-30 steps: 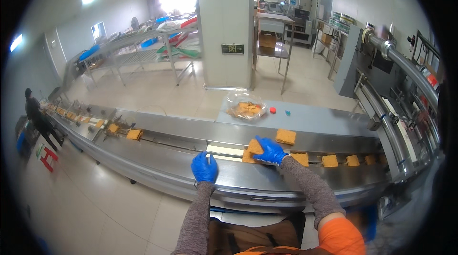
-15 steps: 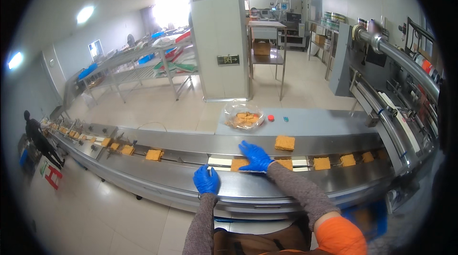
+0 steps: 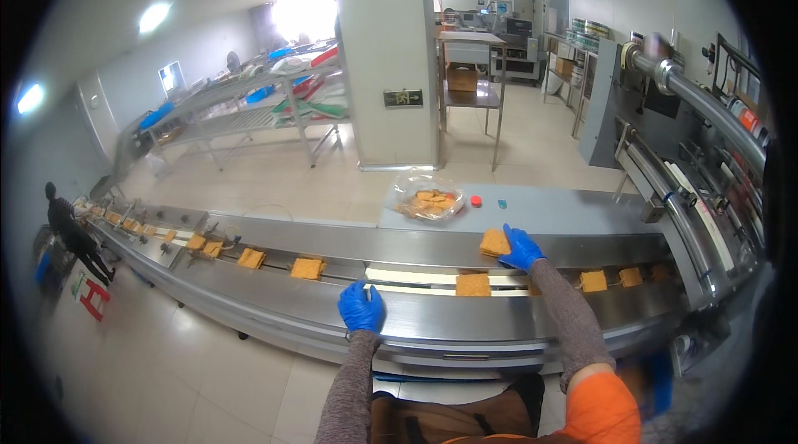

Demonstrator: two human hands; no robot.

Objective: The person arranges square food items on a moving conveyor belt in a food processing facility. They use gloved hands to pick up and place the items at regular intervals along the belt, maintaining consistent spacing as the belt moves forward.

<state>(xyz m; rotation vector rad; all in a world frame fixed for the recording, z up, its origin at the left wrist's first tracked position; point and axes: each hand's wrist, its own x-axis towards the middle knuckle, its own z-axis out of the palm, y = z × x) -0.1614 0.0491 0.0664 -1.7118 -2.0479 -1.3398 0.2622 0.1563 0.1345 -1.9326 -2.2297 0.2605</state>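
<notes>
Blue thin gloves cover both hands of the worker in front of me. The right hand [image 3: 522, 248] touches the right side of a flat stack of tan squares [image 3: 494, 243]; whether its fingers pinch the stack or only rest against it, I cannot tell. The left hand [image 3: 361, 307] is half curled at the near side of the channel, with nothing visible in it; I cannot tell whether its fingertips press together.

The stack lies on the far metal ledge of the conveyor [image 3: 432, 308], directly left of the right hand, and from the left hand it is farther and to the right. So the right hand is the nearer one. Its outline is almost square, therefore I see no clear long axis. The squares look rough and crumbly, like something baked or fried.

Between the hands, another tan square [image 3: 474, 284] sits on the pale smooth strip [image 3: 407, 276] of the channel. More such pieces follow toward both ends of the conveyor, whose steel is brushed and shiny.

Beyond its far edge, a wrinkled clear bag [image 3: 430, 197] with orange-tan pieces rests near the left end of a grey surface [image 3: 573, 203], beside a round red cap [image 3: 475, 201].
</notes>
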